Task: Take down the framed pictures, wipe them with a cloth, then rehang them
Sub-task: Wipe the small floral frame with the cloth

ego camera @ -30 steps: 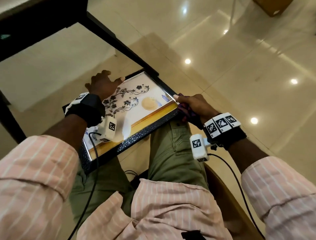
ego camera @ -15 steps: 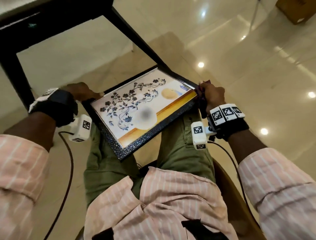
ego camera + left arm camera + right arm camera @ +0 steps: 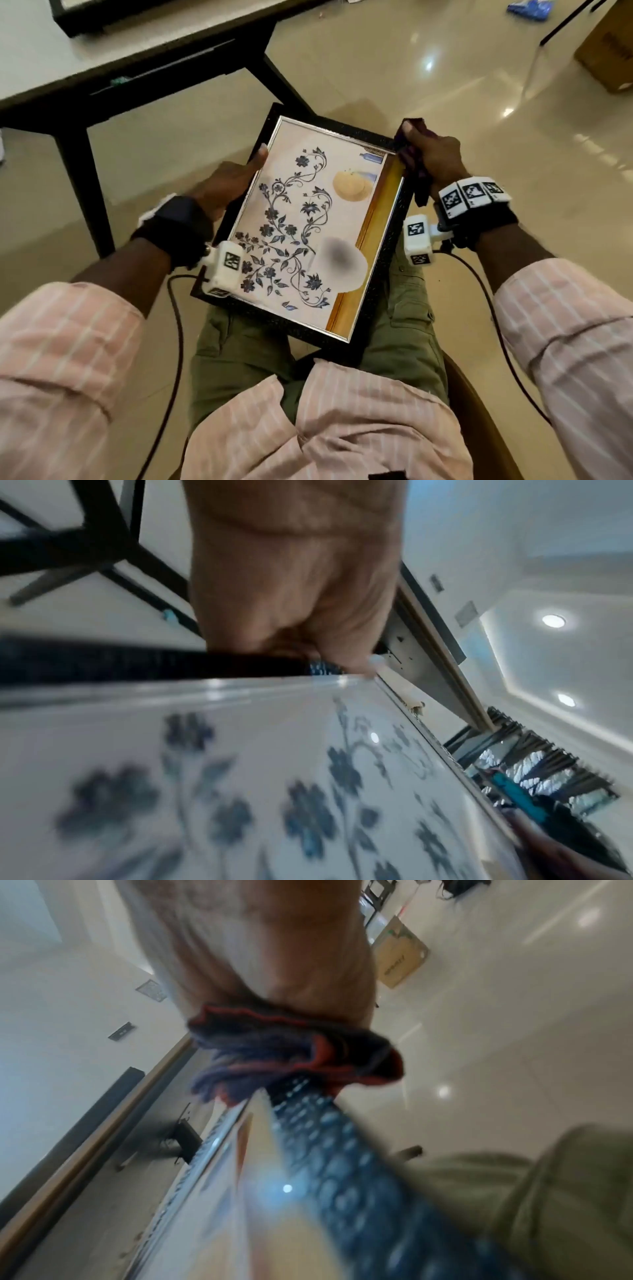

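A black-framed picture (image 3: 301,222) with blue flowers on white rests across my lap, its long side pointing away from me. My left hand (image 3: 233,185) grips the picture's left edge, thumb lying on the frame. My right hand (image 3: 431,157) holds the far right corner of the frame through a dark purple cloth (image 3: 416,178) with a red hem. In the left wrist view my left hand (image 3: 294,588) wraps the black frame edge (image 3: 137,661). The right wrist view shows the cloth (image 3: 291,1053) bunched between my palm and the frame's patterned rim (image 3: 342,1164).
A white-topped table (image 3: 102,51) with black legs stands ahead on the left, with another black frame (image 3: 96,17) lying on it. A cardboard box (image 3: 609,51) sits on the glossy floor at the far right. I am seated on a wooden chair (image 3: 479,418).
The picture has turned on my lap so its long side points away from me. My left hand moved from the frame's far-left corner to its left edge. My right hand kept the cloth at the corner.
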